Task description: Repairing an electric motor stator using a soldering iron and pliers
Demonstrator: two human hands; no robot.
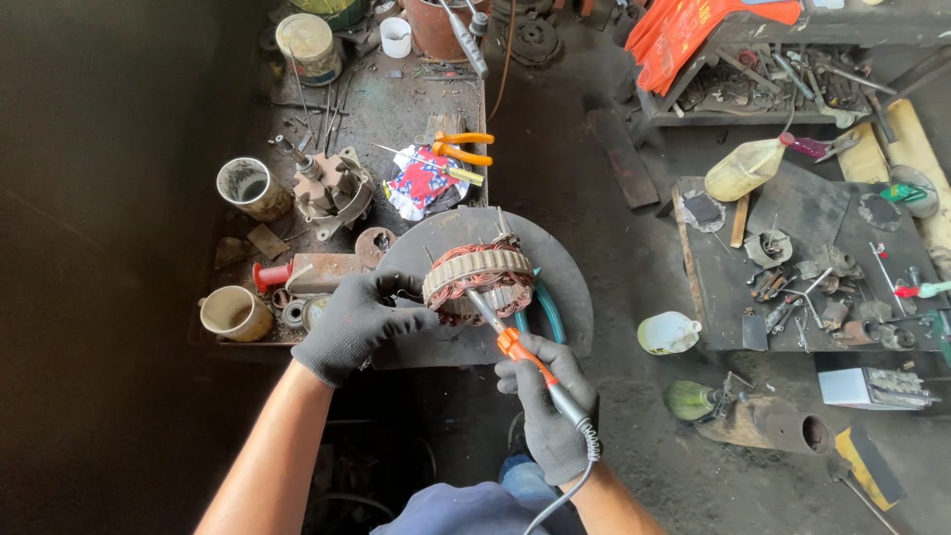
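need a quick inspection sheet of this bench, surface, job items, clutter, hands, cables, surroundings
surface: dark round metal plate on a grimy workbench
job's things: stator ring with copper windings on the plate; soldering iron, tip at the windings
clutter: orange-handled pliers, yellow-handled screwdriver, patterned rag, tins and cups, motor housing
grippers: left hand, gloved, steadies the stator; right hand, gloved, grips the iron
cables: grey cord from the iron's handle
surroundings: dirt floor, low tool board, plastic jugs, orange cloth
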